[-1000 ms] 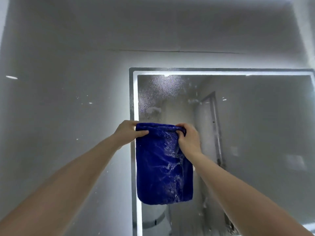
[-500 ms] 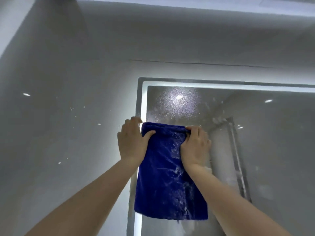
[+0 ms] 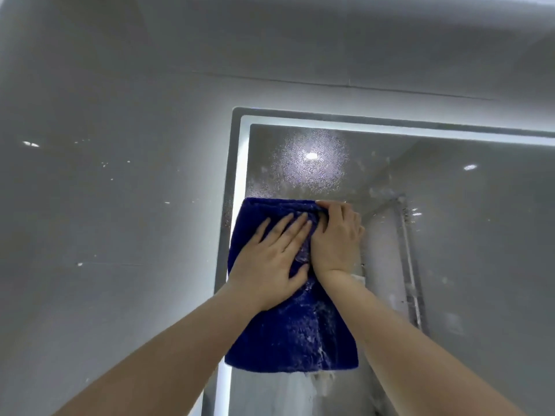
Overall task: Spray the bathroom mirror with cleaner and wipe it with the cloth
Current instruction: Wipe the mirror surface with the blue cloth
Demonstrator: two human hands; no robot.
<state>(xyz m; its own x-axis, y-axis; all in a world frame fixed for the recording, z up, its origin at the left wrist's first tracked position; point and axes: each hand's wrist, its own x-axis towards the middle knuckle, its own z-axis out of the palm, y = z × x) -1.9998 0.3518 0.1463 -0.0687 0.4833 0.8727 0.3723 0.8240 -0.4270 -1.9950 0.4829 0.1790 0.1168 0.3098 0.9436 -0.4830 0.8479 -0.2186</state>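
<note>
A dark blue cloth (image 3: 288, 334) hangs flat against the upper left corner of the lit-edged bathroom mirror (image 3: 465, 235). My left hand (image 3: 270, 262) lies flat on the cloth with its fingers spread, pressing it to the glass. My right hand (image 3: 336, 238) presses on the cloth's upper right corner, fingers curled over its top edge. White foam streaks mark the cloth's lower right part. A patch of fine spray droplets (image 3: 312, 163) sits on the glass just above the cloth. No spray bottle is in view.
Glossy grey wall tiles (image 3: 105, 205) surround the mirror on the left and above. A bright light strip (image 3: 243, 163) runs along the mirror's left and top edges. The mirror reflects a door frame and ceiling spots.
My left hand has let go of the cloth's top left corner and now lies flat on its middle. The cloth has risen slightly toward the sprayed patch. The view has tilted further up.
</note>
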